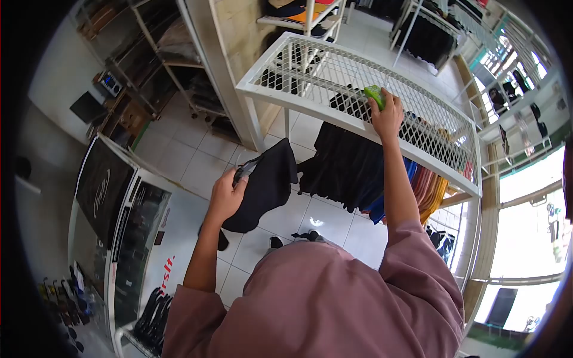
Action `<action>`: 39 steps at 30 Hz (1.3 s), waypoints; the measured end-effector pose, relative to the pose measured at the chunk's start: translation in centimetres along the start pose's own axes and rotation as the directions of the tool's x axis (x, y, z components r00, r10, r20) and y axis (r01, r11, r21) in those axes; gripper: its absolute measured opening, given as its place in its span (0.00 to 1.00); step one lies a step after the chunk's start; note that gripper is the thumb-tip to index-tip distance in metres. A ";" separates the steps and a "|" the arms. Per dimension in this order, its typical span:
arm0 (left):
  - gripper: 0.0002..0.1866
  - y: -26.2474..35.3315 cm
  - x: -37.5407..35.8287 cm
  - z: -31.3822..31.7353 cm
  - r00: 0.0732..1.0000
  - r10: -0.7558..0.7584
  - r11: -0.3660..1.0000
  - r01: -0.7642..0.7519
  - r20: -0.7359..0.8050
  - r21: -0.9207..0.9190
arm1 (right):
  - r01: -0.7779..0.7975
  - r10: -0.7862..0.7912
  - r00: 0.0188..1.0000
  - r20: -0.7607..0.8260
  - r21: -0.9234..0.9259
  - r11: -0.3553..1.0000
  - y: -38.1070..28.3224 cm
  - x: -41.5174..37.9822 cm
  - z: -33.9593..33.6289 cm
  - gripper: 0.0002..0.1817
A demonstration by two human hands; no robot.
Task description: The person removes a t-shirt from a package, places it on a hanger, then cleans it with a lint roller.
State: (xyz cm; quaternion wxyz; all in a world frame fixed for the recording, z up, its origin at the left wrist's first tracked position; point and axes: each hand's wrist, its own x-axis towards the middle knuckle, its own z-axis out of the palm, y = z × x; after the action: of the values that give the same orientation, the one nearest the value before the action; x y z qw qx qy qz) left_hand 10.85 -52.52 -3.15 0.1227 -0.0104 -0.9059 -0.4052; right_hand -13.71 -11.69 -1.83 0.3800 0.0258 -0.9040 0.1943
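Observation:
My left hand (225,194) is closed around a dark clothes hanger (243,170), from which a black garment (262,188) hangs over the tiled floor. Up on the white mesh top of a clothes rack (298,45), my right hand (389,113) grips a small bright green item (375,94) between thumb and fingers. I cannot tell what kind of item it is. Below the mesh, a row of black garments (346,164) hangs on the rack, with blue, red and yellow garments (427,191) at its right end.
To the left stands a white cabinet (185,232) with a glass front, and several black hangers (155,319) hang beside it. A pillar (236,77) rises at the rack's left end. Shelves (179,59) line the back left, and bright windows (525,238) are on the right.

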 end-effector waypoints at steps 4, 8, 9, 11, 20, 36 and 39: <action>0.28 -3.0 1.9 3.4 0.971 -0.102 0.966 0.149 0.218 -0.210 | -0.093 0.093 0.994 0.051 0.005 0.996 0.6 -0.3 0.3 0.31; 0.33 -4.6 4.3 5.7 0.904 -0.153 0.876 0.311 0.400 -0.368 | -0.050 0.046 0.997 -0.062 -0.078 0.996 -1.1 -1.5 -1.5 0.31; 0.33 -4.6 5.0 6.2 0.873 -0.183 0.806 0.396 0.452 -0.440 | 0.029 -0.045 0.979 -0.201 -0.082 0.996 -2.4 -2.0 -2.2 0.30; 0.33 -5.1 6.0 7.5 0.864 -0.162 0.791 0.403 0.476 -0.461 | 0.058 -0.018 0.983 -0.180 0.220 0.974 -6.2 -5.1 -4.6 0.22; 0.36 -7.7 10.6 17.2 0.895 -0.173 0.718 0.401 0.411 -0.570 | -0.752 0.070 0.518 0.853 0.415 0.512 -17.0 -31.1 2.1 0.33; 0.26 -12.3 13.9 20.0 0.993 -0.085 0.864 0.113 0.078 -0.490 | -0.821 0.276 0.552 0.787 0.454 0.345 -16.1 -26.0 14.7 0.20; 0.22 -12.0 12.8 19.1 0.962 -0.118 0.856 0.224 0.246 -0.466 | -0.796 0.257 0.562 0.786 0.430 0.426 -14.1 -24.4 16.5 0.24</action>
State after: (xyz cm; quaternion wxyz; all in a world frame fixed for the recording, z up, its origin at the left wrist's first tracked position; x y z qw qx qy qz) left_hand -7.03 -47.50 -21.24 -0.0161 -0.0024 -0.7787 -0.6272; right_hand -4.81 -33.30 -24.60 -0.0730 -0.0640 -0.7559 0.6475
